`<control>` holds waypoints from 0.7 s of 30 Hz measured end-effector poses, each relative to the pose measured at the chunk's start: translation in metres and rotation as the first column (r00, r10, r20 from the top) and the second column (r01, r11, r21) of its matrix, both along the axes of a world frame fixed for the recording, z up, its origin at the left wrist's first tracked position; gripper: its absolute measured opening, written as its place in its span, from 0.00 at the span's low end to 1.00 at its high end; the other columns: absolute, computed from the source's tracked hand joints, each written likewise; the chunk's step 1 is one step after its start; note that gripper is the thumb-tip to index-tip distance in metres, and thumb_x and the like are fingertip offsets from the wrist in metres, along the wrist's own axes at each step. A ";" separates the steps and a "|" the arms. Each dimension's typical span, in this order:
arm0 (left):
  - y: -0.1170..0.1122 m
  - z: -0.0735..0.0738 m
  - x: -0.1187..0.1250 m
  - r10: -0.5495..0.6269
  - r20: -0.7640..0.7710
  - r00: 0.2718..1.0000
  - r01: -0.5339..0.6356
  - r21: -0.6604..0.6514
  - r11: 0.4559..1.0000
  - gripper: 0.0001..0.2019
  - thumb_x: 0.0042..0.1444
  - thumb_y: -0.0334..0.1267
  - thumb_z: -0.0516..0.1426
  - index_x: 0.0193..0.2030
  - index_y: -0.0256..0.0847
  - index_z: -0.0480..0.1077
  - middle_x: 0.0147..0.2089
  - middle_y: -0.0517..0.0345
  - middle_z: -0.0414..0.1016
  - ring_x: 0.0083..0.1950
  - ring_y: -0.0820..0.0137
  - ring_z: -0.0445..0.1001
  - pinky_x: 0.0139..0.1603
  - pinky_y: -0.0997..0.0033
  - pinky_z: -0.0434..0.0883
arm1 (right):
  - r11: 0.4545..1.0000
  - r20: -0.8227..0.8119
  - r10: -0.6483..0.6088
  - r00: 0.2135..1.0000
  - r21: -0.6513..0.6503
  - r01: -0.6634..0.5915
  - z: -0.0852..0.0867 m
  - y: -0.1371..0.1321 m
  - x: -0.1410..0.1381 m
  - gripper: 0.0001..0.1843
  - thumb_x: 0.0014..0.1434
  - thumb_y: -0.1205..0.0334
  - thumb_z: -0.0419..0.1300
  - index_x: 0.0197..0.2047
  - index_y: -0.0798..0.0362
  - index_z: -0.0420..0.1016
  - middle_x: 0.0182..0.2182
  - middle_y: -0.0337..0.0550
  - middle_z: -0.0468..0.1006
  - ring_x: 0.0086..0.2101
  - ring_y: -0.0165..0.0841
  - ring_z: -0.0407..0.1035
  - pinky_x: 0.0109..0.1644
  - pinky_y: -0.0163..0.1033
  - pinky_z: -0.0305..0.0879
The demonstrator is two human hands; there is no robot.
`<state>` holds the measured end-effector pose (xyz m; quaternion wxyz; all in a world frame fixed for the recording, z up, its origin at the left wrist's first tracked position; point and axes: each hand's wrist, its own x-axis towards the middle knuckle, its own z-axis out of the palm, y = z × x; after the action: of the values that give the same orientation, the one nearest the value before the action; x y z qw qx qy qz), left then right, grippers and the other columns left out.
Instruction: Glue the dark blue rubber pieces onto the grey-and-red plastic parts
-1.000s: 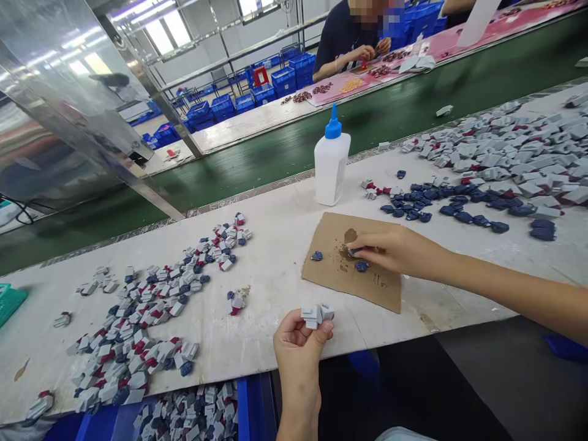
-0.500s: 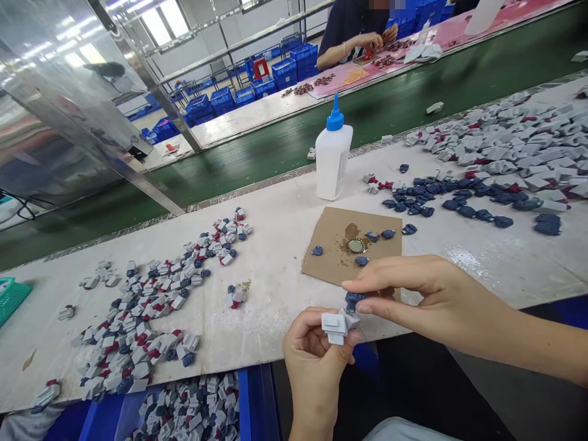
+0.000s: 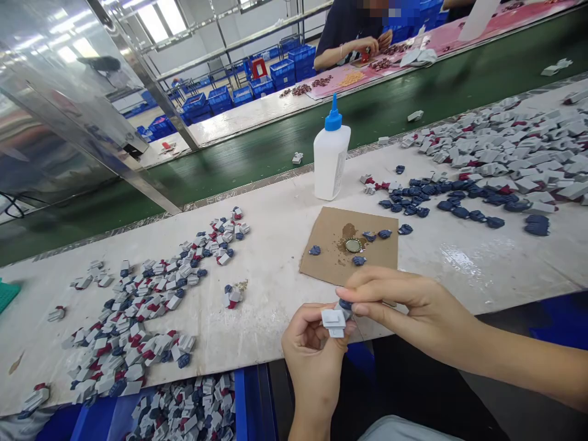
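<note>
1. Gray block (image 3: 334, 323) is in the left hand (image 3: 315, 358), above the near edge of the white table (image 3: 271, 263); that hand's fingers are curled closed around it.
2. Right hand (image 3: 399, 300) is nearly closed, pinching a dark blue piece (image 3: 345, 304) between thumb and fingers at the block's upper side, where the two seem to touch.
3. Cardboard (image 3: 328, 229) lies just beyond the hands, bearing four small blue pieces and a bottle cap (image 3: 353, 245) beside a wet brown stain.
4. White bottle (image 3: 331, 162) with a blue nozzle stands upright behind the cardboard.
5. To the left spreads a pile of gray, red and blue parts (image 3: 133, 331); a blue bin (image 3: 241, 404) below the table edge holds more.
6. To the right, loose blue pieces (image 3: 462, 212) lie in front of a heap of gray parts (image 3: 514, 147).
7. Green belt (image 3: 239, 162) runs behind the table; across it, a co-worker's hands (image 3: 367, 46) meet over a pink surface.
</note>
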<state>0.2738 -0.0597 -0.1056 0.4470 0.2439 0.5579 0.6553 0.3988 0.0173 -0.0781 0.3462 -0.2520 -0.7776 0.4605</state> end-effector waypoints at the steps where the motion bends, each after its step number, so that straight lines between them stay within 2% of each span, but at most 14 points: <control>1: 0.001 -0.003 -0.002 -0.005 0.000 1.000 0.005 -0.017 1.000 0.07 0.40 0.36 0.68 0.25 0.41 0.73 0.26 0.60 0.74 0.24 0.77 0.69 0.19 0.83 0.63 | 1.000 0.012 0.001 1.000 0.004 -0.001 -0.004 -0.001 -0.002 0.10 0.63 0.63 0.55 0.43 0.48 0.78 0.34 0.41 0.76 0.37 0.28 0.71 0.39 0.30 0.68; 3: 0.001 -0.008 -0.012 -0.010 -0.043 0.999 0.007 -0.070 0.998 0.08 0.42 0.38 0.67 0.27 0.40 0.72 0.25 0.60 0.74 0.23 0.77 0.68 0.20 0.81 0.64 | 0.999 0.066 0.024 0.998 0.031 -0.026 -0.010 -0.003 -0.005 0.14 0.64 0.63 0.53 0.50 0.46 0.75 0.39 0.41 0.75 0.40 0.28 0.70 0.43 0.31 0.68; 5: 0.000 -0.014 -0.032 -0.011 -0.213 0.977 -0.019 -0.137 0.990 0.09 0.45 0.41 0.65 0.31 0.41 0.72 0.30 0.58 0.75 0.25 0.74 0.70 0.24 0.76 0.68 | 0.995 0.124 0.016 0.992 0.094 -0.028 -0.013 0.000 -0.006 0.18 0.65 0.61 0.51 0.57 0.44 0.69 0.46 0.42 0.73 0.47 0.30 0.68 0.48 0.34 0.67; 6: -0.001 -0.017 -0.044 -0.021 -0.361 0.932 -0.044 -0.171 0.984 0.09 0.48 0.42 0.63 0.34 0.41 0.73 0.33 0.55 0.76 0.28 0.71 0.71 0.28 0.73 0.70 | 0.990 0.142 -0.029 0.989 0.140 0.009 -0.014 0.004 -0.003 0.20 0.65 0.60 0.51 0.59 0.43 0.66 0.50 0.43 0.71 0.49 0.31 0.67 0.49 0.35 0.67; 7: -0.003 -0.020 -0.057 -0.029 -0.540 0.841 -0.090 -0.192 0.977 0.09 0.50 0.42 0.61 0.36 0.41 0.73 0.37 0.52 0.76 0.33 0.67 0.73 0.33 0.67 0.72 | 0.979 0.151 -0.107 0.983 0.187 0.078 -0.015 0.010 0.001 0.21 0.65 0.59 0.50 0.61 0.42 0.63 0.52 0.43 0.70 0.50 0.33 0.67 0.49 0.36 0.68; 8: -0.004 -0.024 -0.070 -0.031 -0.718 0.695 -0.158 -0.195 0.968 0.10 0.52 0.42 0.59 0.38 0.40 0.73 0.40 0.49 0.75 0.39 0.61 0.73 0.40 0.60 0.72 | 0.959 0.158 -0.212 0.965 0.224 0.174 -0.016 0.018 0.008 0.22 0.65 0.58 0.50 0.62 0.43 0.61 0.53 0.45 0.69 0.48 0.34 0.68 0.46 0.37 0.69; 9: -0.006 -0.028 -0.081 -0.025 -0.863 0.504 -0.238 -0.167 0.957 0.11 0.53 0.42 0.58 0.40 0.39 0.73 0.44 0.45 0.74 0.46 0.55 0.72 0.46 0.53 0.70 | 0.926 0.169 -0.329 0.929 0.252 0.282 -0.018 0.028 0.017 0.22 0.65 0.56 0.50 0.62 0.44 0.61 0.53 0.46 0.70 0.45 0.34 0.69 0.42 0.36 0.69; 11: -0.007 -0.036 -0.097 0.004 -0.994 0.109 -0.359 -0.036 0.933 0.19 0.53 0.41 0.56 0.50 0.33 0.70 0.54 0.33 0.68 0.59 0.44 0.62 0.56 0.40 0.61 | 0.827 0.219 -0.545 0.809 0.301 0.475 -0.023 0.052 0.042 0.22 0.64 0.52 0.49 0.58 0.48 0.66 0.48 0.50 0.72 0.39 0.35 0.70 0.32 0.36 0.68; 12: -0.007 -0.039 -0.100 0.028 -0.999 -0.039 -0.383 0.041 0.923 0.25 0.53 0.41 0.57 0.56 0.30 0.66 0.60 0.29 0.61 0.64 0.40 0.55 0.59 0.36 0.56 | 0.771 0.259 -0.627 0.735 0.341 0.538 -0.027 0.065 0.056 0.22 0.64 0.50 0.48 0.55 0.50 0.68 0.47 0.51 0.72 0.38 0.37 0.69 0.30 0.37 0.67; 14: -0.002 -0.047 -0.101 0.057 -0.976 -0.209 -0.359 0.131 0.924 0.34 0.52 0.41 0.58 0.65 0.33 0.56 0.68 0.27 0.48 0.69 0.38 0.43 0.61 0.34 0.49 | 0.679 0.340 -0.730 0.593 0.463 0.570 -0.035 0.087 0.084 0.23 0.63 0.47 0.46 0.50 0.51 0.71 0.48 0.54 0.71 0.41 0.44 0.68 0.32 0.42 0.66; 16: 0.006 -0.052 -0.100 0.021 -0.962 -0.271 -0.274 0.098 0.957 0.32 0.54 0.40 0.57 0.65 0.40 0.57 0.70 0.33 0.48 0.70 0.41 0.41 0.62 0.33 0.45 | 0.648 0.395 -0.753 0.526 0.579 0.494 -0.044 0.102 0.106 0.25 0.63 0.44 0.42 0.48 0.49 0.71 0.48 0.55 0.71 0.45 0.49 0.66 0.38 0.48 0.66; 18: 0.015 -0.056 -0.108 -0.053 -0.958 -0.283 -0.208 0.007 0.978 0.23 0.57 0.39 0.54 0.60 0.44 0.65 0.68 0.38 0.56 0.70 0.43 0.47 0.63 0.33 0.42 | 0.676 0.445 -0.721 0.530 0.619 0.399 -0.053 0.109 0.119 0.25 0.63 0.43 0.41 0.47 0.47 0.72 0.45 0.54 0.72 0.44 0.50 0.66 0.39 0.50 0.65; 19: 0.020 -0.058 -0.115 -0.077 -0.959 -0.271 -0.201 -0.022 0.979 0.21 0.58 0.37 0.53 0.59 0.46 0.67 0.66 0.40 0.59 0.69 0.45 0.51 0.63 0.33 0.41 | 0.699 0.467 -0.696 0.545 0.615 0.365 -0.058 0.110 0.123 0.25 0.63 0.43 0.42 0.46 0.47 0.73 0.43 0.53 0.73 0.43 0.48 0.67 0.37 0.47 0.66; 21: 0.027 -0.060 -0.136 -0.069 -0.982 -0.178 -0.219 -0.029 0.975 0.23 0.57 0.36 0.54 0.60 0.54 0.65 0.67 0.48 0.59 0.68 0.47 0.53 0.63 0.33 0.38 | 0.743 0.498 -0.643 0.582 0.591 0.314 -0.066 0.109 0.125 0.23 0.63 0.44 0.45 0.45 0.48 0.74 0.40 0.50 0.74 0.40 0.43 0.69 0.33 0.42 0.66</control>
<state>0.1378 -0.0331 -0.1660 -0.1591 0.5811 0.7719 0.2029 0.5239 0.1266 -0.1441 0.2009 -0.5217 -0.8285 0.0326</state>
